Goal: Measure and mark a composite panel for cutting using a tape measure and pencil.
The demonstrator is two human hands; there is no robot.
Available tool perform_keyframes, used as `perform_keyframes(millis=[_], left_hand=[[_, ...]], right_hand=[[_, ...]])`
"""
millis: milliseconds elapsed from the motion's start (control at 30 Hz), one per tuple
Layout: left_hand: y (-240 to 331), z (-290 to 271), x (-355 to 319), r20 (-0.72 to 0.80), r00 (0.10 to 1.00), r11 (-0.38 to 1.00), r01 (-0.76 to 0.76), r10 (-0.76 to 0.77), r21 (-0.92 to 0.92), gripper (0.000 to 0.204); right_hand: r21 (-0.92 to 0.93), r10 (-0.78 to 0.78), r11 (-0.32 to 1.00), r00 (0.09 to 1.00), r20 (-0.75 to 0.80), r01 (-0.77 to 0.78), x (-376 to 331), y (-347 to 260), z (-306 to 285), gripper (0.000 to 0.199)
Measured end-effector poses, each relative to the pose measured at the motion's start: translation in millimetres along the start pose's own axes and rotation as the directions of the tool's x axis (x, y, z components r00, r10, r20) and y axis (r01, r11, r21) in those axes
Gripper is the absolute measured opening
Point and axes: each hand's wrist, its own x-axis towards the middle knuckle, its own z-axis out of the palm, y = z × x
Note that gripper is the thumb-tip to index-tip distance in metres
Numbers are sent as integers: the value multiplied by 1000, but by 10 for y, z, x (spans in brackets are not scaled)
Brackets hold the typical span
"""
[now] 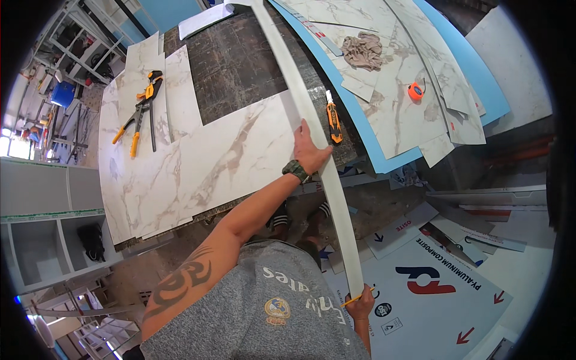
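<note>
A long white strip (339,225) runs diagonally from the far edge of the workbench back past my right side. My left hand (311,152), with a dark watch at the wrist, grips it near the middle, fingers and thumb across its width. At the near end, my right hand (360,305) holds the strip's tip. A yellow pencil (355,298) is also held in that hand, sticking out crosswise. Just right of the strip, an orange and black utility knife (333,120) lies on the dark bench top. Under the strip is a white marble-patterned panel (237,141).
A yellow and black clamp with pliers (144,114) rests on the left panels. More marble sheets (396,120) on the right carry an orange tape measure (415,91) and a crumpled brown cloth (362,51). Large printed panels (420,306) lie low at right. Grey shelving (42,252) stands left.
</note>
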Motion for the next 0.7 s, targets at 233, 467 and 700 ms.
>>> perform_keyframes(millis=[233, 467, 700], left_hand=[[304, 2, -290, 118, 988, 994, 106, -104, -12, 110], [48, -51, -514, 4, 997, 996, 82, -82, 26, 108], [-283, -197, 838, -43, 999, 992, 18, -12, 125, 109]], right_hand=[[-53, 47, 998, 999, -1, -47, -362, 20, -249, 54], [-85, 41, 996, 998, 57, -36, -423, 32, -309, 54], [52, -14, 999, 1000, -7, 14, 615, -380, 188, 56]])
